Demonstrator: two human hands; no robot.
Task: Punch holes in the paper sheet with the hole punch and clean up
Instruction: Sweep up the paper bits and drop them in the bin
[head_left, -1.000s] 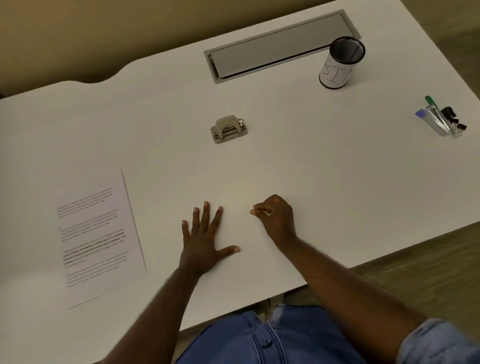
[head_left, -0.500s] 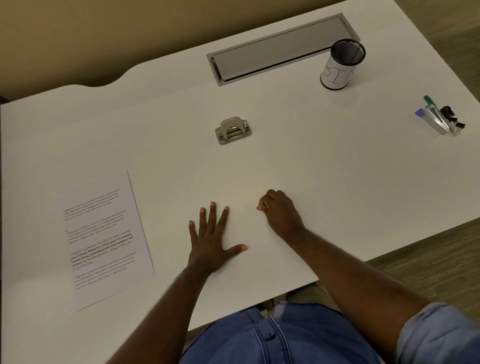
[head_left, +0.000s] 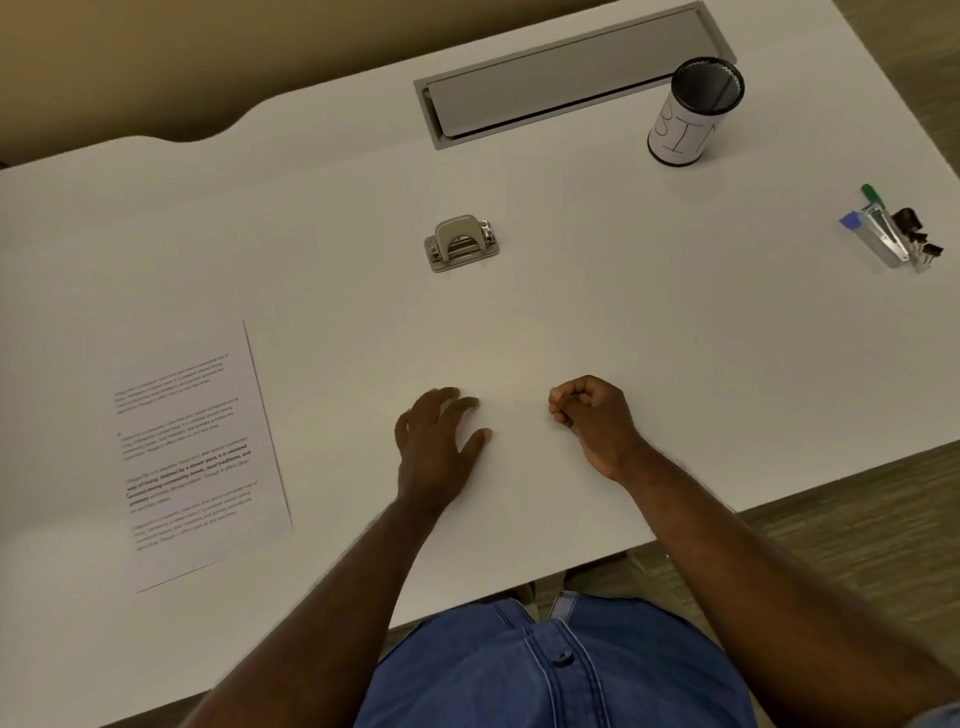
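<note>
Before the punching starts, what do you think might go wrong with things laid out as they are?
1. The paper sheet lies at the far left, apart from the hole punch; sliding it over one-handed may skew it, giving crooked holes.
2. The mesh cup labelled BIN stands far back on the right, so punched scraps carried there may scatter over the table.
3. The left hand and right hand hold nothing yet.
</note>
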